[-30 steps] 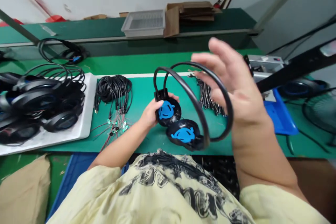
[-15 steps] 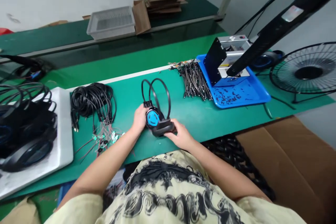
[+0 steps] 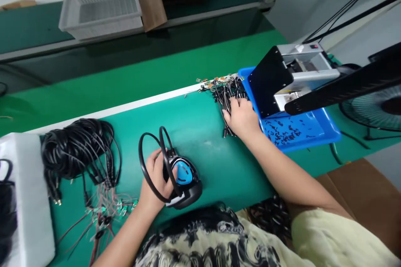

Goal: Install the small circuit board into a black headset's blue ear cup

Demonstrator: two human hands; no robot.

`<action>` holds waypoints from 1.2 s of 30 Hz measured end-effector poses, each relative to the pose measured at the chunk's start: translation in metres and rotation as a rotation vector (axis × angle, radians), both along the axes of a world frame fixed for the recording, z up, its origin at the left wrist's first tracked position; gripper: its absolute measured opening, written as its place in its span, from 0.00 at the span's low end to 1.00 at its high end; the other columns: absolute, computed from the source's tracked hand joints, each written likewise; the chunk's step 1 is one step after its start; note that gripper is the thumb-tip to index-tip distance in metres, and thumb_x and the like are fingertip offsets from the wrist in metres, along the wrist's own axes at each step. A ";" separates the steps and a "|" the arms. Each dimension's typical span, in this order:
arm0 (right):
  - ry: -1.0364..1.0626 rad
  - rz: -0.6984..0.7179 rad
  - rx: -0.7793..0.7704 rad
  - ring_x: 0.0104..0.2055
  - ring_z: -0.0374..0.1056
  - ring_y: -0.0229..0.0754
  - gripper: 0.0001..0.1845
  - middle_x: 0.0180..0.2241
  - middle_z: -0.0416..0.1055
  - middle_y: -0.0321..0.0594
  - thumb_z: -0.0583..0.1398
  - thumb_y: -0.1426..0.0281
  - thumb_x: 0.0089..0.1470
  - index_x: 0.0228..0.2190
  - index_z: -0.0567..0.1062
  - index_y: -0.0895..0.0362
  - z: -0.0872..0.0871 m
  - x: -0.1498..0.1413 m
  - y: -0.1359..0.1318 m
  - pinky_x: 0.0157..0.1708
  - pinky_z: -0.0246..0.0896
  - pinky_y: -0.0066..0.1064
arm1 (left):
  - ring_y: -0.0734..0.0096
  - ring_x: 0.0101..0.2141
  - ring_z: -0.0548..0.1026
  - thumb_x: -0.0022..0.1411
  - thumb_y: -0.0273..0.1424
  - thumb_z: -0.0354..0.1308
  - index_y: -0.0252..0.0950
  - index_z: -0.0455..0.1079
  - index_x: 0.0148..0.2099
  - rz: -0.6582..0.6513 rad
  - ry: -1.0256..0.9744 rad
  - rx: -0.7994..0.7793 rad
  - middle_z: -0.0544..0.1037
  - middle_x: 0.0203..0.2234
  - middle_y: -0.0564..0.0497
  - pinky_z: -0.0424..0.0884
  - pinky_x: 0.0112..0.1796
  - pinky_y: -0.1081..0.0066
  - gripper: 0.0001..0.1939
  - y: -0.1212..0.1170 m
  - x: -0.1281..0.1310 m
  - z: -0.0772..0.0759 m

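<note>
The headset (image 3: 184, 172) is resting in my left hand (image 3: 156, 177) near the front edge of the counter (image 3: 206, 162), and from my distant seat I am reading the view from left to right.

At the far left, a white tray (image 3: 33, 204) is showing only partly. Beside it, the coiled black cables (image 3: 73, 148) are lying in a pile, with thin wires and small green boards (image 3: 120, 206) spreading toward me.

Next, the left hand is holding the headset by one ear cup, its thumb lying at the blue part. Half a second ago both hands were gripping it; now the left one is holding it alone, and the headband loops are leaning to the left, over the wrist. I cannot tell if the cups are touching the counter.

The larger change is farther right: my right hand (image 3: 242, 119) is no longer touching the headset and is now reaching onto the bunch of thin dark stems (image 3: 224, 102). Its fingers are bending narrowly over them, but I cannot tell if any stem is being gripped. In my judgement, the work is passing from one thing in two hands to two things, one for each side.

Just beside this hand, the blue tray (image 3: 319, 123) is carrying small dark bits and a grey-and-black machine (image 3: 316, 77).
</note>
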State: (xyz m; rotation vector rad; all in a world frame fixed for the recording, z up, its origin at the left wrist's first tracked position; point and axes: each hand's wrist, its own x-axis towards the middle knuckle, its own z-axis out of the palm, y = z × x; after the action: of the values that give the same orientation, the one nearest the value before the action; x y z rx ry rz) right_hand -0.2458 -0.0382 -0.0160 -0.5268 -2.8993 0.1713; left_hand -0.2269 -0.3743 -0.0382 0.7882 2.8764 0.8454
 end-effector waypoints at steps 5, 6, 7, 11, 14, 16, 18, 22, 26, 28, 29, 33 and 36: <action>-0.080 0.128 -0.010 0.39 0.66 0.47 0.16 0.44 0.67 0.50 0.52 0.64 0.61 0.47 0.72 0.56 -0.009 0.025 -0.020 0.28 0.57 0.31 | 0.48 0.58 0.65 0.62 0.36 0.56 0.38 0.54 0.63 0.041 -0.061 -0.021 0.60 0.58 0.37 0.70 0.53 0.49 0.29 -0.009 0.004 0.021; -0.081 0.161 -0.027 0.38 0.66 0.45 0.16 0.44 0.67 0.48 0.52 0.63 0.61 0.46 0.72 0.55 -0.007 0.031 -0.023 0.27 0.57 0.31 | 0.49 0.57 0.65 0.63 0.36 0.56 0.38 0.55 0.63 0.043 -0.073 -0.028 0.60 0.57 0.38 0.71 0.53 0.51 0.29 -0.012 0.004 0.024; -0.073 0.190 -0.050 0.38 0.66 0.45 0.16 0.43 0.68 0.47 0.52 0.62 0.62 0.45 0.73 0.55 -0.006 0.035 -0.024 0.28 0.57 0.30 | 0.50 0.57 0.66 0.62 0.37 0.56 0.38 0.55 0.63 0.043 -0.078 -0.030 0.60 0.57 0.38 0.72 0.52 0.51 0.28 -0.015 0.005 0.025; 0.068 0.130 -0.132 0.42 0.67 0.46 0.14 0.41 0.71 0.46 0.54 0.62 0.61 0.39 0.76 0.55 -0.003 0.029 -0.003 0.36 0.61 0.34 | 0.50 0.58 0.65 0.63 0.37 0.56 0.38 0.57 0.61 0.027 -0.029 -0.036 0.61 0.57 0.38 0.71 0.52 0.52 0.27 -0.023 0.008 0.026; 0.170 0.019 -0.132 0.42 0.67 0.47 0.12 0.39 0.72 0.46 0.56 0.64 0.59 0.35 0.77 0.56 0.006 0.025 0.018 0.41 0.61 0.36 | 0.51 0.59 0.64 0.64 0.37 0.54 0.38 0.59 0.60 0.037 0.001 -0.060 0.62 0.57 0.39 0.69 0.54 0.52 0.24 -0.028 0.014 0.029; 0.232 -0.026 -0.095 0.39 0.67 0.46 0.13 0.37 0.72 0.45 0.54 0.63 0.60 0.37 0.76 0.55 0.017 0.028 0.026 0.40 0.61 0.36 | 0.52 0.59 0.64 0.64 0.37 0.54 0.39 0.60 0.60 0.055 0.023 -0.061 0.63 0.57 0.41 0.68 0.55 0.53 0.23 -0.033 0.018 0.031; 0.314 -0.045 -0.047 0.39 0.67 0.46 0.15 0.36 0.72 0.44 0.51 0.62 0.62 0.39 0.75 0.55 0.032 0.036 0.028 0.40 0.61 0.37 | 0.53 0.58 0.65 0.64 0.37 0.54 0.40 0.60 0.60 0.076 0.037 -0.052 0.64 0.56 0.41 0.68 0.54 0.54 0.23 -0.037 0.020 0.032; 0.416 0.030 -0.010 0.40 0.67 0.46 0.16 0.36 0.72 0.45 0.50 0.62 0.63 0.41 0.73 0.57 0.053 0.050 0.026 0.43 0.61 0.37 | 0.54 0.56 0.67 0.64 0.39 0.54 0.40 0.61 0.59 0.092 0.047 -0.025 0.65 0.55 0.41 0.71 0.51 0.55 0.23 -0.044 0.020 0.033; 0.325 0.048 0.003 0.39 0.67 0.47 0.12 0.35 0.71 0.45 0.53 0.64 0.61 0.38 0.74 0.57 0.057 0.056 0.024 0.41 0.63 0.39 | 0.56 0.55 0.68 0.63 0.38 0.54 0.38 0.64 0.57 0.079 0.078 0.001 0.67 0.54 0.42 0.71 0.51 0.57 0.21 -0.043 0.017 0.036; 0.372 0.011 0.008 0.41 0.67 0.48 0.13 0.37 0.71 0.47 0.53 0.65 0.61 0.39 0.74 0.57 0.060 0.060 0.020 0.43 0.63 0.41 | 0.57 0.53 0.69 0.63 0.39 0.53 0.38 0.64 0.56 0.070 0.080 0.005 0.68 0.53 0.42 0.70 0.51 0.58 0.20 -0.040 0.015 0.038; 0.416 -0.001 0.008 0.42 0.67 0.49 0.13 0.38 0.71 0.48 0.53 0.66 0.61 0.40 0.74 0.57 0.063 0.064 0.017 0.44 0.63 0.41 | 0.58 0.53 0.69 0.63 0.39 0.53 0.38 0.65 0.56 0.063 0.074 0.006 0.69 0.53 0.42 0.70 0.51 0.58 0.20 -0.038 0.014 0.040; 0.532 0.104 0.035 0.44 0.68 0.49 0.13 0.39 0.73 0.47 0.54 0.66 0.61 0.41 0.75 0.56 0.088 0.089 -0.001 0.45 0.64 0.40 | 0.58 0.51 0.71 0.63 0.37 0.53 0.38 0.66 0.55 0.023 0.026 0.043 0.72 0.50 0.43 0.69 0.52 0.60 0.19 -0.026 0.007 0.048; 0.454 0.320 0.138 0.46 0.69 0.49 0.11 0.39 0.75 0.42 0.54 0.68 0.62 0.40 0.76 0.53 0.107 0.101 -0.014 0.53 0.61 0.45 | 0.58 0.51 0.71 0.63 0.37 0.54 0.38 0.69 0.54 0.017 -0.015 0.157 0.74 0.48 0.45 0.66 0.54 0.62 0.19 -0.014 -0.002 0.055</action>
State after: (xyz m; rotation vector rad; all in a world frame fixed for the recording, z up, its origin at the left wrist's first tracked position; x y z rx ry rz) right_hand -0.1445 -0.0518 0.0913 0.0080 -2.5030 0.1155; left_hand -0.2284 -0.3881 0.0172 0.7680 2.8342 1.0858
